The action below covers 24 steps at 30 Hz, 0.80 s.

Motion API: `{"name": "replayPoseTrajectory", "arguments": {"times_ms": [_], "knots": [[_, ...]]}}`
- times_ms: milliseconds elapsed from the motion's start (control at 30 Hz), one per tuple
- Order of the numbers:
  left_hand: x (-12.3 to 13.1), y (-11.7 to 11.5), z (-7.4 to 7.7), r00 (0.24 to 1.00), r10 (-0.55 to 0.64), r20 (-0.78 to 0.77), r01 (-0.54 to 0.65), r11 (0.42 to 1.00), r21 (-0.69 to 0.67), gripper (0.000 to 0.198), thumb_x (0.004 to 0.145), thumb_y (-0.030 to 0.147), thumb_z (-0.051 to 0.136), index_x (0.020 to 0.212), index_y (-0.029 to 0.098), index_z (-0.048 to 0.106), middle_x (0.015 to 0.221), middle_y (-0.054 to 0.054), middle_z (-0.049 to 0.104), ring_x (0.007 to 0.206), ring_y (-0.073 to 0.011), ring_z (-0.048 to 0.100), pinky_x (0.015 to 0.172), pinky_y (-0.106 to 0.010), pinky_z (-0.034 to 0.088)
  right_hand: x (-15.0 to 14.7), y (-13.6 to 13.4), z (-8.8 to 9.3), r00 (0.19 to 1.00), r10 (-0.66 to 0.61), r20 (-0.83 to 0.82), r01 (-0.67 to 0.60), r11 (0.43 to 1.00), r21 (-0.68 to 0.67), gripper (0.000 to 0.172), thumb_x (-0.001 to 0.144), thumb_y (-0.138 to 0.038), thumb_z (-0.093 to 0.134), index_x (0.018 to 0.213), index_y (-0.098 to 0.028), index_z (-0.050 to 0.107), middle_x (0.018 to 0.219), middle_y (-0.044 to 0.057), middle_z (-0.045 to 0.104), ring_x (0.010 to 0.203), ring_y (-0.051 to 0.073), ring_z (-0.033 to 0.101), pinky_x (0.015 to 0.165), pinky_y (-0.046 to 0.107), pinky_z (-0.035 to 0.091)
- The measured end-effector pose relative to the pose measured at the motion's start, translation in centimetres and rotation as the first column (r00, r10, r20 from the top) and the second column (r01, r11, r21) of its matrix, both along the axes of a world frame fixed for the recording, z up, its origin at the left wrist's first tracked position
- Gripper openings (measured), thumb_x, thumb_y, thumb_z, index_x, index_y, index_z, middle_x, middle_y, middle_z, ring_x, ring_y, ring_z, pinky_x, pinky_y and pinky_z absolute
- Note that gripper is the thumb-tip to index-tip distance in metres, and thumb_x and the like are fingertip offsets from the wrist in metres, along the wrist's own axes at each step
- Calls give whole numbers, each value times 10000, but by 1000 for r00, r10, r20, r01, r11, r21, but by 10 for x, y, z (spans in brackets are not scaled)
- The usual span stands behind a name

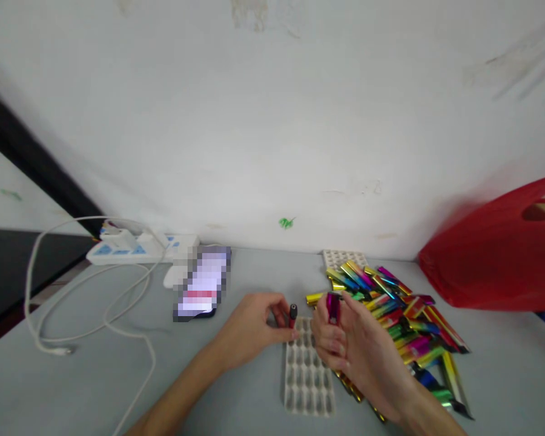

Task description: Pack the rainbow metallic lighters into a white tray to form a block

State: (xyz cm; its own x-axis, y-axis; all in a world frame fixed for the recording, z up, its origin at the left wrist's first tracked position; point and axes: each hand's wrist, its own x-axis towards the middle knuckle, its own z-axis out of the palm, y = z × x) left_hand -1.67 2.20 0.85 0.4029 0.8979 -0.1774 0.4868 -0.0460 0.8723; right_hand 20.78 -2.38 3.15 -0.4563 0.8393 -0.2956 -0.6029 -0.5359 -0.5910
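My left hand [254,327] is closed in a pinch on a small red and black lighter body [293,315], held upright at the top edge of a white moulded tray [306,384] with rows of empty pockets. My right hand [349,345] is closed around a shiny magenta metal sleeve [333,307], held upright just right of the lighter body. Several more gold sleeves show under my right palm. A heap of shiny multicoloured sleeves [390,309] lies on the grey table to the right of both hands.
A second white tray [340,258] leans by the wall behind the heap. A red plastic bag [495,254] sits at the right. A phone [204,284], a white power strip [140,248] and a looping white cable [72,303] lie at the left.
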Motion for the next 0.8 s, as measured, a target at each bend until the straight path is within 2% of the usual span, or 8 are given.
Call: {"name": "replayPoseTrajectory", "arguments": {"times_ms": [100, 233, 467, 667, 800], "knots": [[0, 0, -2, 999, 4, 37, -4, 1000, 3, 262, 774, 392, 945, 869, 202, 791, 840, 5, 811, 759, -183, 670, 680, -277, 417, 3, 2, 0, 999, 30, -21, -30, 999, 11, 590, 900, -644, 840, 718, -213, 481, 638, -102, 245, 543, 79, 121, 445, 192, 139], [-1, 0, -4, 999, 5, 33, -5, 1000, 7, 247, 778, 383, 945, 873, 207, 800, 834, 8, 815, 757, -182, 662, 678, -281, 406, 4, 3, 0, 999, 36, -18, -36, 999, 37, 644, 904, -651, 808, 664, -238, 376, 580, -121, 193, 506, 69, 72, 431, 211, 110], [-1, 1, -3, 1000, -1, 5, 1, 1000, 26, 271, 781, 415, 950, 897, 212, 812, 828, 12, 814, 731, -177, 617, 656, -284, 374, 3, 3, -4, 1000, 2, -18, -1, 998, 65, 621, 909, -611, 782, 633, -250, 358, 540, -125, 195, 472, 64, 95, 417, 222, 123], [-1, 1, 0, 1000, 3, 6, -3, 1000, 4, 276, 768, 404, 953, 888, 200, 810, 830, 4, 813, 736, -183, 629, 665, -281, 387, 1, 1, -6, 999, -35, 36, 34, 999, 27, 582, 884, -559, 783, 623, -256, 360, 530, -130, 196, 456, 59, 89, 399, 217, 116], [-1, 0, 1, 1000, 1, -5, -1, 1000, 26, 262, 784, 398, 945, 898, 201, 816, 822, 15, 806, 732, -171, 624, 673, -274, 378, -1, 0, -3, 997, -51, 50, 50, 998, 26, 639, 854, -623, 830, 629, -252, 360, 536, -137, 180, 469, 56, 66, 402, 216, 92]]}}
